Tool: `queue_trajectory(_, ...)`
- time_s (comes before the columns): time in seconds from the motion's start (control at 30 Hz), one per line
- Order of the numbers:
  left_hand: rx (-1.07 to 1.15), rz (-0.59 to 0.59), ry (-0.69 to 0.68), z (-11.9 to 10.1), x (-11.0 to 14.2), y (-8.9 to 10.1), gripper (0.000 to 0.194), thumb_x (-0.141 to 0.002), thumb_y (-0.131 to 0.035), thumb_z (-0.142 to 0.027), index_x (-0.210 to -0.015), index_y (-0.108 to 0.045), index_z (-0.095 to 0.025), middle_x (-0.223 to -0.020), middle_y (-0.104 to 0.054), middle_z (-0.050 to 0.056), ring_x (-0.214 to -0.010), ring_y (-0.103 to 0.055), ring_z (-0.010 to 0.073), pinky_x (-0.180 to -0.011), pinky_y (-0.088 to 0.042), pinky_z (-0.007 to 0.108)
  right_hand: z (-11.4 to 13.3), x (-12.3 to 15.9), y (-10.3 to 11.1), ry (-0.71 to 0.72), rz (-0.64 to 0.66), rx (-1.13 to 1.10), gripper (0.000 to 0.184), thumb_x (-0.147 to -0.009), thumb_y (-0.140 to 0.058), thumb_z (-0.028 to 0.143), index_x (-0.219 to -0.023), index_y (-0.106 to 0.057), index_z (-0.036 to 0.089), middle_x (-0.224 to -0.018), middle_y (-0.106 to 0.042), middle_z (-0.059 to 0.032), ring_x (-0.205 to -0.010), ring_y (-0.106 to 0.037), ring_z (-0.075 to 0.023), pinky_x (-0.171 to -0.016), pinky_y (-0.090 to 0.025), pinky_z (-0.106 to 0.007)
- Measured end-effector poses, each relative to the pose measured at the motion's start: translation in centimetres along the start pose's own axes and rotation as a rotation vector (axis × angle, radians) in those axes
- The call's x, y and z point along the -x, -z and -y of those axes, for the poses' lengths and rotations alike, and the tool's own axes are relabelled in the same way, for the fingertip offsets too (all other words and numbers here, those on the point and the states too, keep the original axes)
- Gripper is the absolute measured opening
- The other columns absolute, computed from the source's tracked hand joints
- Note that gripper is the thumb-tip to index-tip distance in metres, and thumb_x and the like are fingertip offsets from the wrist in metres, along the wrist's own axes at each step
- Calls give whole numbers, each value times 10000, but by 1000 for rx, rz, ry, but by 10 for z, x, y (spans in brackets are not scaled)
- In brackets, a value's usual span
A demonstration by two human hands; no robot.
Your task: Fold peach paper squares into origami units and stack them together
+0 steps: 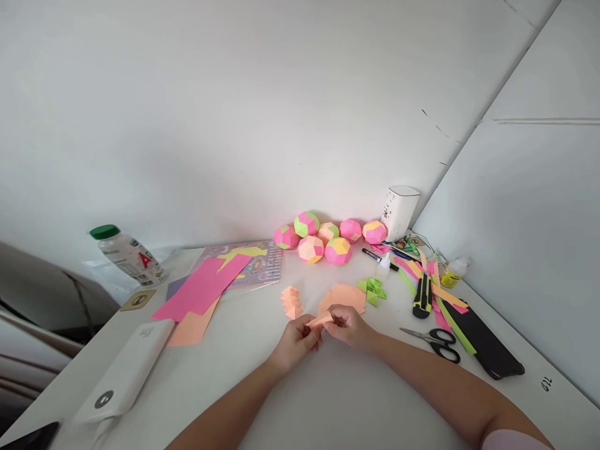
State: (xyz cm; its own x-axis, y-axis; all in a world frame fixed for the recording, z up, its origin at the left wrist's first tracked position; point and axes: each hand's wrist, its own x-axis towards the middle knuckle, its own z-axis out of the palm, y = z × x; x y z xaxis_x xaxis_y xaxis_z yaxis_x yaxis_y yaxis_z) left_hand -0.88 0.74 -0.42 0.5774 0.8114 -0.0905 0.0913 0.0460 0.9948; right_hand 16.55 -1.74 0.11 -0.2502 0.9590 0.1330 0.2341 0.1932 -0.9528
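Observation:
Between my hands is a small folded piece of peach paper (320, 320), pinched at both ends above the white table. My left hand (298, 340) is closed on its left end, and my right hand (349, 326) grips the right end with thumb and fingertips. Just behind the right hand lie several flat peach paper pieces (349, 297). A row of folded peach units (291, 302) stands behind the left hand. Bright green folded units (374, 290) are heaped to the right of the flat peach pieces.
Several colourful paper balls (310, 249) sit against the wall. At right lie scissors (434, 339), a box cutter (422, 295), paper strips (450, 295), a black case (485, 340) and a glue bottle (454, 272). At left are pink paper sheets (204, 287), a white device (126, 369) and a green-capped bottle (129, 255).

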Motion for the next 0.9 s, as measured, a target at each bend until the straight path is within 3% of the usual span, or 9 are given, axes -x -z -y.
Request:
queue_trajectory(0.13, -29, 16, -26, -1, 0, 0, 154, -757, -564, -298, -693, -528, -162, -559, -536, -32, -497, -488, 102, -503, -364, 219, 0, 0, -2, -4, 8, -1, 88, -709, -524, 141, -635, -481, 162, -638, -425, 34, -527, -356, -83, -480, -275, -216)
queue_trajectory(0.3, -33, 7, -13, -1, 0, 0, 83, -705, -561, -216, -656, -517, -165, -504, -521, -43, -476, -456, 95, -478, -321, 207, -2, 0, -3, 24, -20, -18, 93, -662, -506, 98, -608, -469, 164, -625, -421, 35, -532, -360, -85, -485, -277, -216)
queue_trajectory(0.43, 33, -25, 16, -4, 1, 0, 127, -703, -573, -249, -637, -496, -174, -443, -499, -57, -437, -432, 90, -470, -333, 209, -8, 0, -3, 8, -91, -143, 140, -670, -505, 113, -593, -410, 181, -603, -373, 46, -523, -374, -87, -493, -310, -220)
queue_trajectory(0.67, 81, -49, 5, -4, 0, 2, 193, -730, -579, -313, -621, -495, -178, -414, -500, -52, -407, -431, 93, -462, -346, 220, -11, -1, 0, 56, -110, -237, 90, -742, -493, 164, -657, -466, 177, -736, -491, -9, -647, -502, -133, -602, -413, -268)
queue_trajectory(0.8, 102, -21, -4, -1, 0, 2, 138, -707, -588, -274, -652, -507, -176, -431, -498, -59, -414, -436, 92, -464, -359, 221, -5, -1, 1, 73, -68, -136, 74, -779, -546, 250, -774, -522, 180, -796, -508, -13, -714, -493, -139, -652, -412, -267)
queue_trajectory(0.9, 102, 10, -4, 0, 0, 1, 107, -666, -596, -215, -645, -499, -175, -472, -501, -62, -437, -450, 88, -469, -364, 213, -3, 0, -1, 79, -16, -19, 113, -779, -569, 274, -743, -550, 169, -802, -527, -18, -727, -494, -145, -656, -404, -266)
